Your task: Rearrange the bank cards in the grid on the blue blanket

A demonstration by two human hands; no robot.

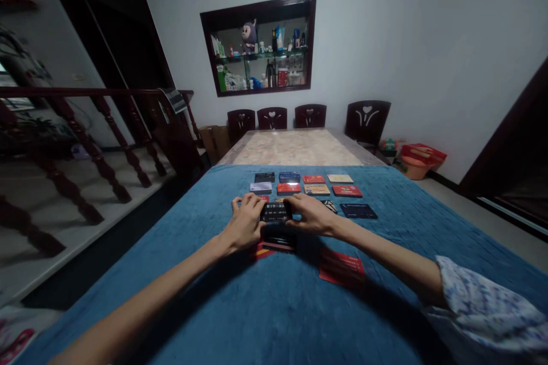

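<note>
Between my two hands is a black card (276, 213) with white print, or a thin stack of such cards; I cannot tell which. My left hand (244, 219) grips its left edge, fingers bent over the top and thumb below. At the right edge, my right hand (311, 214) pinches it the same way. Just beneath lie more dark cards (279, 242), partly over something red and yellow. A red card (341, 268) lies flat near my right forearm. Behind my hands, some cards are partly hidden.
Card stacks stand in rows on the blue cloth (180, 251), among them a red stack (347, 190), a tan stack (317, 189) and a dark blue card (358, 211). Beyond the cloth the patterned tabletop (295, 147) continues to several dark chairs (272, 118). A wooden railing (103, 159) runs along the left.
</note>
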